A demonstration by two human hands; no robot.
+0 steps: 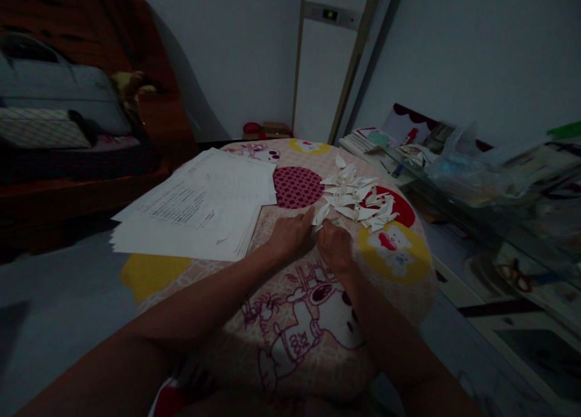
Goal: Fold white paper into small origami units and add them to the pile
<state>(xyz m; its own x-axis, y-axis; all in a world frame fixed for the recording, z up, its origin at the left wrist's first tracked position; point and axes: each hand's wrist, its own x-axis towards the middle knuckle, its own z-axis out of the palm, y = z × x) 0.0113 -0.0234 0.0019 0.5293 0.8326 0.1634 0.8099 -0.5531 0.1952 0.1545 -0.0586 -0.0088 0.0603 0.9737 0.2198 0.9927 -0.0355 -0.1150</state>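
Note:
Between my two hands is a small folded white paper piece (pixel 321 215), shaped like the folded paper cranes nearby. The fingertips of my left hand (pixel 293 232) close on its left side. My right hand (pixel 334 244), curled into a loose fist, pinches it from the lower right. Just beyond lies a cluster of folded paper cranes (pixel 345 198), heaped close together on the patterned tablecloth. To the left of my hands rests a thick stack of printed paper sheets (pixel 213 193), its edges uneven.
The round table's cloth (pixel 290 338) carries cartoon prints. Along the right side runs a glass-topped cabinet (pixel 458 217) with plastic bags (pixel 467 169) and papers. A wooden seat (pixel 167 126) holding a grey bag (pixel 63 90) stands at left. A tall white appliance (pixel 324 72) is behind.

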